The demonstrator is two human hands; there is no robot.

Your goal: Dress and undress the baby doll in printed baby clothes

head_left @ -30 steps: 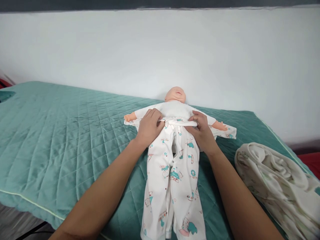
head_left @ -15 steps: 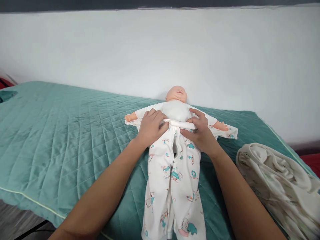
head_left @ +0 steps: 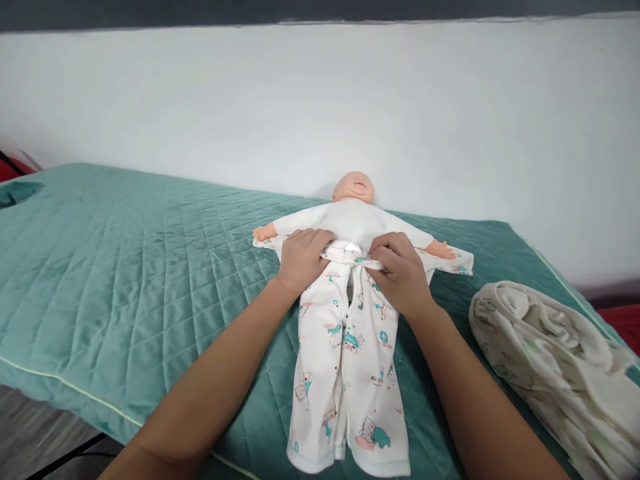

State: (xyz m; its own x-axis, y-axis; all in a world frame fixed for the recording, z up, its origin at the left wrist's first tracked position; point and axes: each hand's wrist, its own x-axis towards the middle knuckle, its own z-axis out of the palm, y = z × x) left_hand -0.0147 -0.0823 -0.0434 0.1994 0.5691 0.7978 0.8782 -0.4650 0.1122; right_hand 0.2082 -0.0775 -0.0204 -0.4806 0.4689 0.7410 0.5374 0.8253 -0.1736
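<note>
Left hand (head_left: 303, 257) and right hand (head_left: 400, 270) are both curled, fingers pinching the waistband of the printed pants (head_left: 345, 373) at the doll's (head_left: 353, 217) waist. Doll lies face up on the teal quilted mat (head_left: 125, 253). The print is small cartoon figures, any lettering too small to read. Doll's legs are hidden inside the pants. Rolled cloth (head_left: 550, 360) at right is cut off by the frame edge.

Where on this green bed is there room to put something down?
The widest bare stretch of the quilt lies left of the doll, out to the edge. A narrow strip between the printed trousers and the bundled cloth is crossed by the right forearm. Crowded middle: left hand and right hand grip the waistband.
</note>
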